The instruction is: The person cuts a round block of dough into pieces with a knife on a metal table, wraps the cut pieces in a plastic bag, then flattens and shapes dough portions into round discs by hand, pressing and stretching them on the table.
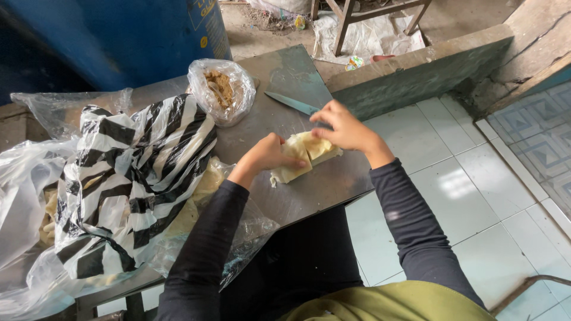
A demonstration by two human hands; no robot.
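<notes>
While clear plastic bags (30, 178) pile up at the far left w/ a black-and-white striped bag (134, 178) draped over them, the work itself sits further right on the grey metal table (321, 190). A small clear bag of brownish filling (221, 89) stands behind, apart from the hands. Left hand (270, 153) is curled, fingers pressed down on the near-left end of a pale yellow folded sheet (306, 156) – thin, dough-like, lying flat near the table's front edge. Right hand (342, 126) rests on its far-right corner, fingers bent over the flap, pinching it down. Judging by that, the step in hand looks like folding or wrapping the sheet; the next move probably calls for holding the left end still while the flap is tucked tight. A knife (292, 103) lies just behind the right hand, partly hidden by it. Table is scuffed, dull metal; white floor tiles (476, 190) to the right – a low concrete ledge (416, 74) and bare ground beyond.
</notes>
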